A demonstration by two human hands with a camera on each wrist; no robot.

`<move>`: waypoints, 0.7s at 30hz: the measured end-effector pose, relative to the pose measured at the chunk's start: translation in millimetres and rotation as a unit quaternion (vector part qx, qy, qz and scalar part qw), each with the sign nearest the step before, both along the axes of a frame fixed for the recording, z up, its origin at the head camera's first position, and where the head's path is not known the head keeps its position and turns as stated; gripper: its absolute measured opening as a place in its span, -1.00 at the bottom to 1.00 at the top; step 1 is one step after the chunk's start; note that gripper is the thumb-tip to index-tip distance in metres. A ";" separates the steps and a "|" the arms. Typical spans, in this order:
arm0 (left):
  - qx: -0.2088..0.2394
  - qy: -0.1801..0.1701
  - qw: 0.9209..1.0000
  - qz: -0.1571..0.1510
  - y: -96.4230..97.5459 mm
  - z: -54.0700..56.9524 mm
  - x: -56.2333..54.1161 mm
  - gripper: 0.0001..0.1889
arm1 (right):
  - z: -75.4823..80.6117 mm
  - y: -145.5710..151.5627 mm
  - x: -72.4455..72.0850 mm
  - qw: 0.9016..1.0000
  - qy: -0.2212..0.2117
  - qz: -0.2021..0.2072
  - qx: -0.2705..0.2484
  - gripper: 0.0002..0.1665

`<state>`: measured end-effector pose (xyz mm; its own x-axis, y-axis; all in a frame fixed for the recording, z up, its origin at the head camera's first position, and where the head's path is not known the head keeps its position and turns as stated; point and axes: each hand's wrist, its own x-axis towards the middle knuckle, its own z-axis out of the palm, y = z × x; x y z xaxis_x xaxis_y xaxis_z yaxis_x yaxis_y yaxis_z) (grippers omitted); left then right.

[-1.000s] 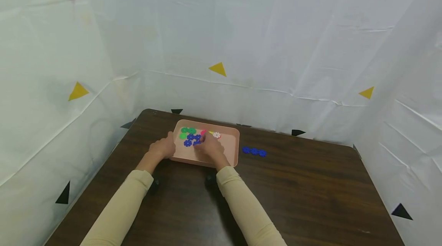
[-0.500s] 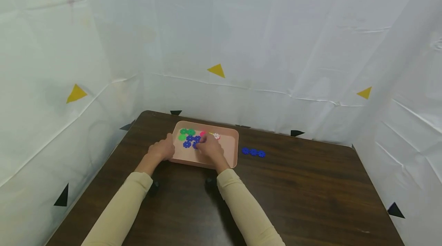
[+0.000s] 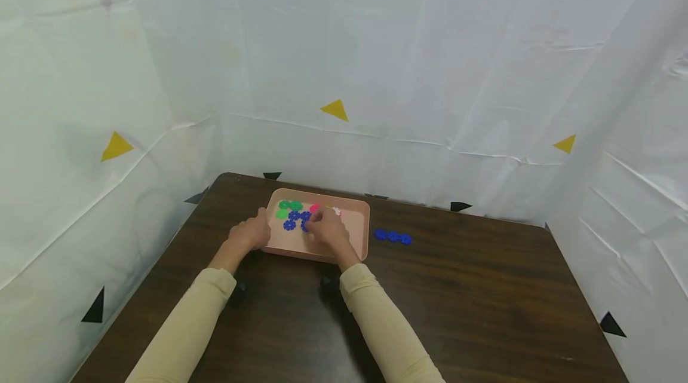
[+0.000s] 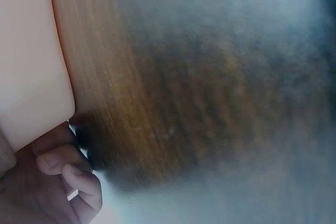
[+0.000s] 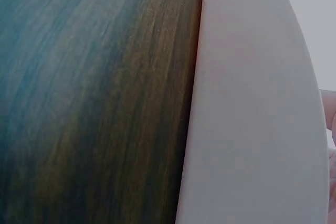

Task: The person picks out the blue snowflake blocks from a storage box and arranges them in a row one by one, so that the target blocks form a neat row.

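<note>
My left hand (image 3: 251,231) grips the left side of a shallow pink tray (image 3: 355,238). In the left wrist view, the fingers (image 4: 65,158) curl beneath the tray's corner. Over the middle of the tray is my right hand (image 3: 329,229), its fingertips pinching a blue flower-shaped disc (image 3: 305,226) that the fingers partly cover. Several blue discs (image 3: 289,225) lie close by to the left. Behind them are green discs (image 3: 290,205), a pink disc (image 3: 315,208) and a white disc (image 3: 337,211). The right wrist view shows mostly the tray's outer wall (image 5: 252,103), with part of the hand beyond its rim.
A row of blue discs (image 3: 393,236) lies on the dark wooden table (image 3: 473,287) to the right of the tray. White sheeting (image 3: 398,60) with yellow and black triangles rises behind the table and at both sides.
My right hand has shifted slightly right relative to the tray, covering more of the yellow piece. The left hand stays at the tray's side. The whole head view has drifted a little.
</note>
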<state>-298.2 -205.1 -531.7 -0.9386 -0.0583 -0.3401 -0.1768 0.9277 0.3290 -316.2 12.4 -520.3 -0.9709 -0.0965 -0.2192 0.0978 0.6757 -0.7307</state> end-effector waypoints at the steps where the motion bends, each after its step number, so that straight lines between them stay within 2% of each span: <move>1: -0.001 0.002 1.000 0.000 0.6 1.2 1.0 -0.44 | 0.5 0.6 0.3 1.000 0.002 0.000 -0.002 -0.77; 7: 0.006 0.004 1.000 0.002 2.8 8.2 5.6 -0.45 | 2.8 4.0 2.9 1.000 0.004 -0.002 -0.013 -0.79; 9: 0.008 0.002 1.000 0.002 1.7 7.3 4.9 -0.44 | 3.8 5.1 4.3 1.000 0.003 -0.003 -0.017 -0.79; 15: 0.009 -0.006 1.000 0.006 -2.1 2.5 0.6 -0.43 | 8.1 9.7 8.2 1.000 0.000 -0.001 -0.031 -0.78; 21: 0.006 -0.001 1.000 0.005 -3.9 0.0 -7.4 -0.42 | 13.5 13.8 6.0 0.999 0.017 0.003 -0.038 -0.78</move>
